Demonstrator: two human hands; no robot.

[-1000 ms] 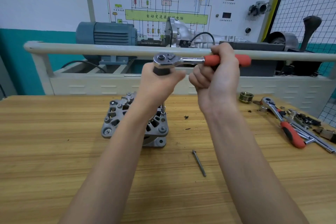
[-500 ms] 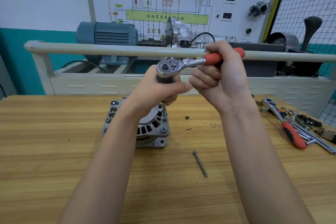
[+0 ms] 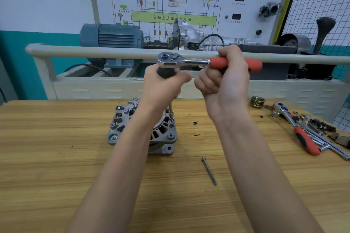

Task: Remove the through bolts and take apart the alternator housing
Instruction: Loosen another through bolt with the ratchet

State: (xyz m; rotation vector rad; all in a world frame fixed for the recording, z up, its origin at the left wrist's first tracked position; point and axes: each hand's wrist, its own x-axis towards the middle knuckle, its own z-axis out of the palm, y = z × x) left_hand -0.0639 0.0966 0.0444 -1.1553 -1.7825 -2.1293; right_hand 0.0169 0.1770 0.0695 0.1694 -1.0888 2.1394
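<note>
A grey cast alternator [image 3: 121, 125] stands on the wooden bench [image 3: 47, 166], partly hidden by my left forearm. A ratchet wrench [image 3: 181, 60] with an orange handle sits on a long extension bar whose socket [image 3: 171, 114] rests on a bolt at the alternator's right rim. My left hand [image 3: 162, 87] is wrapped around the dark grip of the extension just under the ratchet head. My right hand [image 3: 225, 81] grips the orange handle, which points right. One long through bolt [image 3: 209, 171] lies loose on the bench in front of the alternator.
A second orange-handled ratchet [image 3: 301, 134], chrome bars and small parts lie at the bench's right edge. A brass grooved pulley [image 3: 257, 101] stands behind them. A grey rail [image 3: 94, 52] and a motor test rig run along the back.
My right hand swung the ratchet handle back and forth: it was level, tilted up and away half a second ago, and is level again now. The alternator stayed put.
</note>
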